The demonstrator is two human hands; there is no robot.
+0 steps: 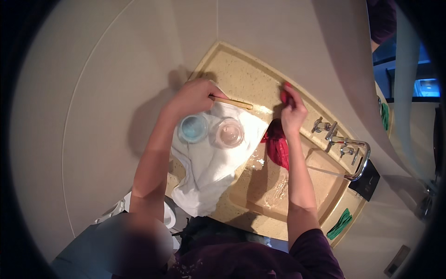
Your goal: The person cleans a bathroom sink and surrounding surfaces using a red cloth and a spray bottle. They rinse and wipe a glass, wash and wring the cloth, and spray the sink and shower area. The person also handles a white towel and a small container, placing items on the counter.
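Note:
My left hand [197, 94] grips one end of a flat wooden stick or brush handle [237, 103] above a white towel [209, 164]. On the towel stand a glass with a blue tint [193, 128] and a clear glass [229, 133], side by side. My right hand [293, 113] is over the back edge of the basin, its fingers at a small red item [284, 96] that I cannot make out. Below that hand a wet red cloth [278, 150] lies at the basin's edge, partly hidden by my forearm.
A chrome faucet [364, 153] runs water into the beige sink basin [264, 188]. Tap handles stand behind it. A folded green cloth [339, 223] and a black box [367, 179] are on the right of the speckled counter [240, 64]. A mirror is at the far right.

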